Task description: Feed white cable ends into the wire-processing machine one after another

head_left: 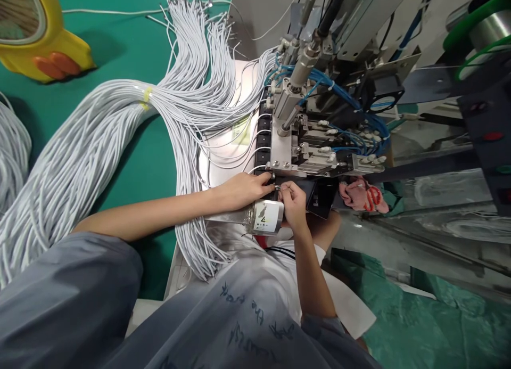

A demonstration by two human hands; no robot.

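Observation:
My left hand (250, 190) reaches in from the left to the near end of a row of black blocks (262, 141) on the machine. Its fingers are bent together there, and what lies under them is hidden. Facing it, my right hand (293, 198) is closed in a pinch, fingertips almost meeting the left ones; a tiny shiny piece shows between the two hands, too small to name. White cables (187, 105) run from a large bundle into the black blocks. Just below my fingers sits a clear container with a white label (266, 218).
The machine's metal cylinders (288, 100) and blue air tubes (343, 95) rise right beyond my hands. A yellow duck-shaped object (59, 44) stands at the far left on the green mat (120, 33). A pink cloth (361, 194) lies right, near a wire spool (489, 31).

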